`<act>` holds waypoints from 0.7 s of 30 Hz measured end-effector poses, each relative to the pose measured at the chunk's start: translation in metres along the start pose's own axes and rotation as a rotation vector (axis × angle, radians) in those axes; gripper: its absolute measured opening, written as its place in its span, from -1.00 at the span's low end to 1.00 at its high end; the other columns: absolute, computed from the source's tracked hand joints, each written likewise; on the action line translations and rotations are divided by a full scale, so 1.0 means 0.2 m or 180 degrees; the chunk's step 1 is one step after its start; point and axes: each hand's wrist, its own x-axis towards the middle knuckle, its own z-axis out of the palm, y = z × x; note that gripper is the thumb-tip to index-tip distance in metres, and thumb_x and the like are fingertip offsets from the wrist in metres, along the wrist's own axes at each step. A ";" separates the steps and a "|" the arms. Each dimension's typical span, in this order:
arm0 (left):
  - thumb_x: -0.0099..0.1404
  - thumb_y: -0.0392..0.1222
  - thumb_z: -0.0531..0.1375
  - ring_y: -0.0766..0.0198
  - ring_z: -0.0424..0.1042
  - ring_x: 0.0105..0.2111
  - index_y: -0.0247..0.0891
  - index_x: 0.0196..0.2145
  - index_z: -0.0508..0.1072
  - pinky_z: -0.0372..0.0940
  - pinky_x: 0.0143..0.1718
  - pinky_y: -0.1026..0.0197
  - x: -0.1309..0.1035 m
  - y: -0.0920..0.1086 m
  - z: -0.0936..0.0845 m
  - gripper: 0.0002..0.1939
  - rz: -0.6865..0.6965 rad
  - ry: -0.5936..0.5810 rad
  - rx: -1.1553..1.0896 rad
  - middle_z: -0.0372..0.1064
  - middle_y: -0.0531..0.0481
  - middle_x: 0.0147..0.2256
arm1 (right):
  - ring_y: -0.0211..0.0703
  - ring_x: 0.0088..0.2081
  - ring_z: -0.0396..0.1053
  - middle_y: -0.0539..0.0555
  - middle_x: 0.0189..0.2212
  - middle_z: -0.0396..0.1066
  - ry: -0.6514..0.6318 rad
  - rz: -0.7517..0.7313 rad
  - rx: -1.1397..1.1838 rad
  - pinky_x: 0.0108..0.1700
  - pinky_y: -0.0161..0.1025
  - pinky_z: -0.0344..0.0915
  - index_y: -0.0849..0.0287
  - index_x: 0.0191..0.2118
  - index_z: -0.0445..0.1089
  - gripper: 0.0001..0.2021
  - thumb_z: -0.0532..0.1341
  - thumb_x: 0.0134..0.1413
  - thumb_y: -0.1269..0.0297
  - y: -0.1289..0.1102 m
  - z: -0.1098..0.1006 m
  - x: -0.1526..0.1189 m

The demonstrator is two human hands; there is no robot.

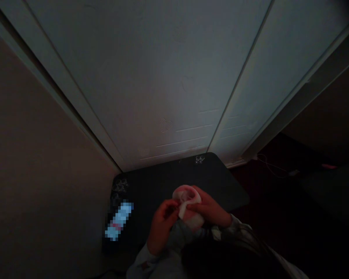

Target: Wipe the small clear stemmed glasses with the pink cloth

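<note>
A soft pink-and-white cloth piece (189,195) is bunched into a round, open-topped roll above the dark table; its exact kind is hard to make out in the dim light. My right hand (211,209) wraps around its right side, thumb across the front. On the other side my left hand (163,223) has its fingers curled and pinching the cloth's left edge. A paler part of the cloth hangs below, between the hands and my light sleeves.
The dark low table (163,174) stands against a pale panelled wardrobe door (168,85). A lit phone screen (119,221), blurred out, lies at its left. Small clear-outlined shapes (120,185) show at the left corner. A white cable (269,164) lies on the floor at right.
</note>
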 end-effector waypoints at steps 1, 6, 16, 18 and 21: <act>0.09 -0.19 0.18 0.19 0.38 -0.23 -0.26 -0.28 0.38 0.27 -0.19 0.18 0.00 0.00 0.00 -0.80 -0.0027 0.0011 0.0015 0.41 -0.04 -0.26 | -0.11 -0.19 0.31 0.09 -0.20 0.34 0.0035 0.0002 0.0110 -0.15 -0.19 0.23 0.17 -0.10 0.26 -0.56 0.28 -0.17 0.18 0.00 0.01 0.00; 0.02 -0.28 0.20 0.16 0.35 -0.16 -0.25 -0.26 0.43 0.25 -0.13 0.17 0.01 0.02 0.02 -0.74 0.0182 0.0039 0.0218 0.40 -0.04 -0.18 | -0.09 -0.15 0.31 0.13 -0.15 0.32 -0.0018 0.0002 0.0577 -0.12 -0.17 0.23 0.16 -0.06 0.20 -0.50 0.27 -0.16 0.14 0.04 0.07 0.01; 0.19 -0.19 0.06 0.20 0.33 -0.16 -0.25 -0.28 0.43 0.21 -0.09 0.18 0.03 0.07 0.01 -0.80 0.0480 0.0491 0.0589 0.38 -0.03 -0.23 | -0.15 -0.19 0.30 0.10 -0.22 0.35 -0.0031 -0.0226 -0.0013 -0.14 -0.19 0.23 0.21 -0.15 0.26 -0.69 0.20 -0.04 0.20 0.03 0.02 0.02; 0.19 -0.17 0.07 0.20 0.34 -0.20 -0.25 -0.28 0.42 0.23 -0.15 0.19 0.04 0.09 0.01 -0.80 0.0514 0.0585 0.0746 0.38 -0.03 -0.26 | -0.18 -0.24 0.30 0.08 -0.27 0.34 -0.0088 -0.0284 -0.0546 -0.18 -0.22 0.23 0.21 -0.19 0.27 -0.75 0.17 -0.01 0.24 0.03 0.01 0.02; 0.15 -0.17 0.13 0.20 0.35 -0.23 -0.24 -0.24 0.42 0.25 -0.19 0.18 0.04 0.11 0.03 -0.79 0.0611 0.0335 0.1099 0.38 -0.04 -0.27 | -0.20 -0.29 0.27 0.05 -0.33 0.30 -0.0117 -0.0409 -0.1255 -0.23 -0.24 0.22 0.22 -0.22 0.26 -0.79 0.16 -0.04 0.29 0.07 0.00 0.03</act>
